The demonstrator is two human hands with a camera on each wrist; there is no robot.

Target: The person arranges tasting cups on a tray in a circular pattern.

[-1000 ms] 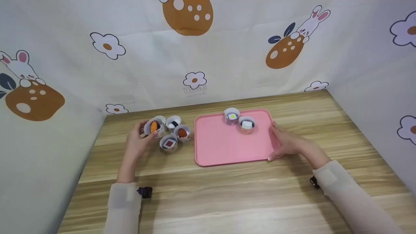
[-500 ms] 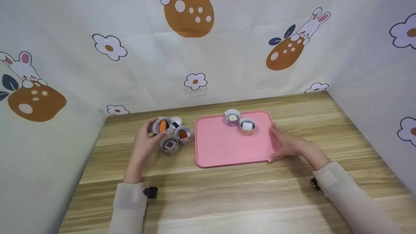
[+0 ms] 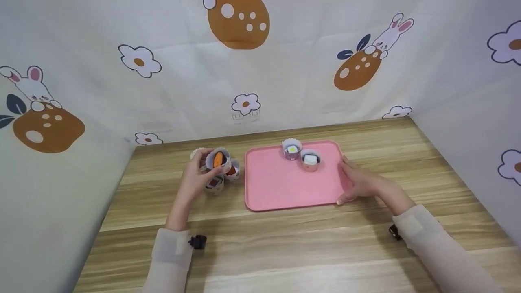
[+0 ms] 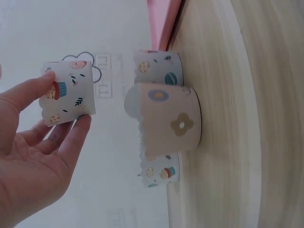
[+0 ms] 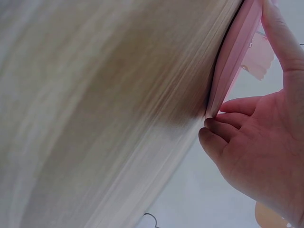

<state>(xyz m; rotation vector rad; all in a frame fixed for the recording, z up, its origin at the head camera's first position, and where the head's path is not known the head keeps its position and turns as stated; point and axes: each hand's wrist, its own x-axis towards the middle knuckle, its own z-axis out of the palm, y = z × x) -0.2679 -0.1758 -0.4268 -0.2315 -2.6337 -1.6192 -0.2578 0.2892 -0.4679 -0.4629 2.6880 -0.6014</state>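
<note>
My left hand (image 3: 196,175) pinches a white-patterned paper cup (image 3: 215,167) with an orange sushi piece (image 3: 218,158) inside. In the left wrist view that paper cup (image 4: 71,92) is raised off the table, thumb on one side and fingers on the other. Just below it stand a cup with a reddish-brown piece (image 3: 232,171) and a cup with a dark red square roll (image 3: 214,185). Another cup's pale rim (image 3: 198,152) shows behind the hand, mostly hidden. My right hand (image 3: 363,181) holds the pink tray (image 3: 281,183) by its right edge, thumb at the near corner.
Toward the tray's back right stand two cups, one with a yellow-centred roll (image 3: 292,149) and one with a white piece (image 3: 310,160). Patterned cloth (image 3: 195,81) closes off the wooden table (image 3: 285,252) at the back and both sides.
My left hand has carried the orange-sushi cup to the right, over the other cups and nearer the tray. The right hand keeps its hold on the tray edge.
</note>
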